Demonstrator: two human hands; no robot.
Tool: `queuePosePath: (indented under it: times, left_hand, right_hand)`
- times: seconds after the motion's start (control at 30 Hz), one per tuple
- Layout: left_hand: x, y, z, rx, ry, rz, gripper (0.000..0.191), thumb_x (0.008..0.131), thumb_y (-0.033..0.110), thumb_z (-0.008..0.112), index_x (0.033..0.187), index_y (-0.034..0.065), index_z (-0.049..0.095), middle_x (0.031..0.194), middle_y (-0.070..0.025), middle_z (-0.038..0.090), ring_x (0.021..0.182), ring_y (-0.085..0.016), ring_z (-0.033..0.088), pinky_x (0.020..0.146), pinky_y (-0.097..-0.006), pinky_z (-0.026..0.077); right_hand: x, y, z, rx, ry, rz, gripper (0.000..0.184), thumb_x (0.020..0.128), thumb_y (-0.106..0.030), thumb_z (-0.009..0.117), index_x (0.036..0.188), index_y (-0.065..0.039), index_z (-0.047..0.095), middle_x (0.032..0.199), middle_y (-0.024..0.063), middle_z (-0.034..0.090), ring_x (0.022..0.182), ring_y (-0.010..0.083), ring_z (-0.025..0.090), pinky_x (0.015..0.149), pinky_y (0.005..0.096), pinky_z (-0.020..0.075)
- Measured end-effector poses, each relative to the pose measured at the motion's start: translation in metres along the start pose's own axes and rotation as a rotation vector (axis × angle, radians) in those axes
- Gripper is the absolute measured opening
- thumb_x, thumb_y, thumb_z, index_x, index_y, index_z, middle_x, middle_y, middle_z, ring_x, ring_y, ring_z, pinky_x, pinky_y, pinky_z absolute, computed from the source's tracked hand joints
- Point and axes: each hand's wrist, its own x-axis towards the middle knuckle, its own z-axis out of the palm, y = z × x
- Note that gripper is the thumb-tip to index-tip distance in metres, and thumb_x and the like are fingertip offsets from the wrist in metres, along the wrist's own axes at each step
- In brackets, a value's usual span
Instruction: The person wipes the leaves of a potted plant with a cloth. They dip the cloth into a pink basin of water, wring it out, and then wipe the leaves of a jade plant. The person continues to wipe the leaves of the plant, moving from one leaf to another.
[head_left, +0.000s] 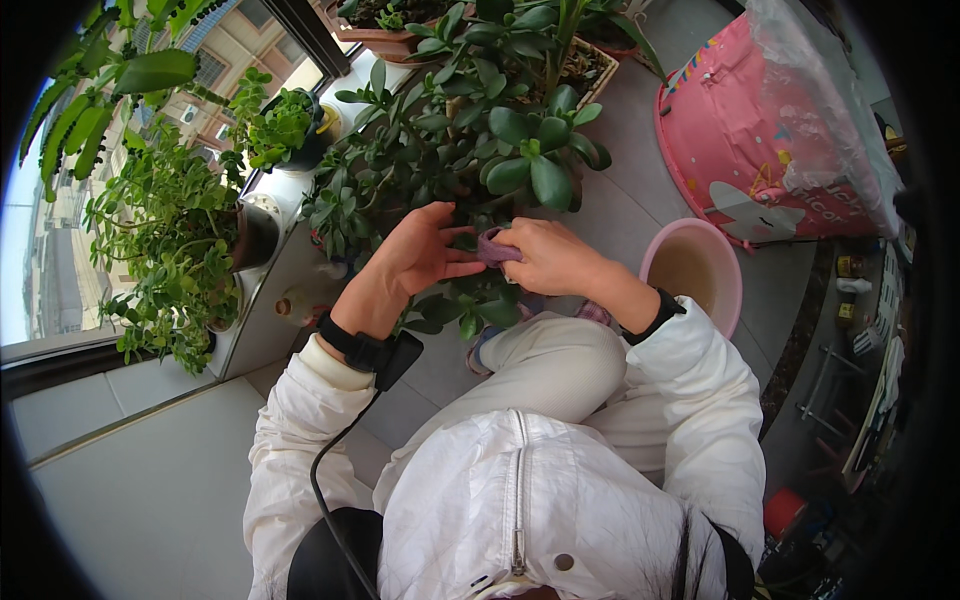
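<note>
A large jade plant (536, 161) with thick dark green leaves fills the space before me. My right hand (551, 255) is closed on a bunched purple cloth (496, 249) at the plant's near side. Just left of it, my left hand (431, 251) is among the leaves, palm partly up and fingers spread; its fingertips come close to the cloth. Whether they touch a leaf or stem is hard to tell. More leaves (469, 309) hang below both hands. A pink basin (733, 300) of murky brownish water stands on the floor to the right of my right forearm.
Potted plants (251, 232) line the white windowsill at left. A glass bottle (294, 307) stands beneath the sill. Another planter (600, 86) is behind the jade plant. A large pink printed tub (750, 142) with clear plastic over it stands at upper right. My bent knees are close below the leaves.
</note>
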Motion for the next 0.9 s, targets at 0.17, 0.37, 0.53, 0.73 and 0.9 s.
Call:
queuePosePath:
  times: [0.17, 0.37, 0.53, 0.73, 0.9]
  left_hand:
    - [-0.001, 0.002, 0.001, 0.052, -0.014, -0.022, 0.067, 0.097, 0.033, 0.049, 0.147, -0.0017, 0.021, 0.132, -0.0214, 0.044, 0.115, -0.041, 0.052, 0.093, -0.0553, 0.05]
    - [0.001, 0.0, 0.003, 0.071, 0.008, -0.07, 0.064, 0.099, 0.033, 0.046, 0.147, -0.0027, 0.022, 0.136, -0.0228, 0.042, 0.12, -0.041, 0.046, 0.096, -0.0561, 0.048]
    - [0.002, -0.001, 0.007, 0.048, 0.098, -0.08, 0.056, 0.101, 0.035, 0.04, 0.141, -0.0039, 0.033, 0.134, -0.0196, 0.047, 0.115, -0.036, 0.053, 0.096, -0.0531, 0.048]
    - [0.003, 0.002, 0.006, 0.054, 0.015, -0.095, 0.053, 0.102, 0.038, 0.036, 0.134, -0.004, 0.043, 0.124, -0.0166, 0.056, 0.108, -0.033, 0.059, 0.094, -0.0496, 0.05]
    - [0.003, 0.006, 0.004, -0.013, 0.015, -0.115, 0.058, 0.101, 0.039, 0.038, 0.139, -0.0056, 0.037, 0.125, -0.0191, 0.055, 0.109, -0.034, 0.058, 0.095, -0.0506, 0.049]
  right_hand:
    - [-0.016, 0.003, -0.019, 0.044, -0.096, -0.029, 0.028, 0.078, -0.019, 0.057, 0.1, -0.004, 0.065, 0.095, 0.0216, 0.065, 0.09, 0.0399, 0.062, 0.078, 0.0491, 0.048]
    - [-0.018, 0.007, -0.022, 0.116, 0.14, 0.045, 0.027, 0.081, -0.022, 0.059, 0.102, -0.005, 0.064, 0.096, 0.0178, 0.062, 0.091, 0.0396, 0.061, 0.078, 0.0476, 0.0475]
    - [-0.005, 0.0, 0.0, 0.119, 0.239, -0.049, 0.026, 0.084, -0.02, 0.061, 0.107, -0.007, 0.065, 0.094, 0.0151, 0.058, 0.088, 0.0349, 0.06, 0.075, 0.0422, 0.0469]
    - [0.018, -0.005, 0.018, -0.001, 0.179, 0.053, 0.025, 0.085, -0.019, 0.06, 0.105, -0.006, 0.066, 0.098, 0.0176, 0.061, 0.093, 0.0368, 0.061, 0.079, 0.0428, 0.0484]
    - [0.014, -0.004, 0.0, 0.224, -0.016, 0.106, 0.026, 0.082, -0.021, 0.059, 0.098, -0.002, 0.066, 0.09, 0.0216, 0.065, 0.089, 0.0384, 0.064, 0.08, 0.0453, 0.0499]
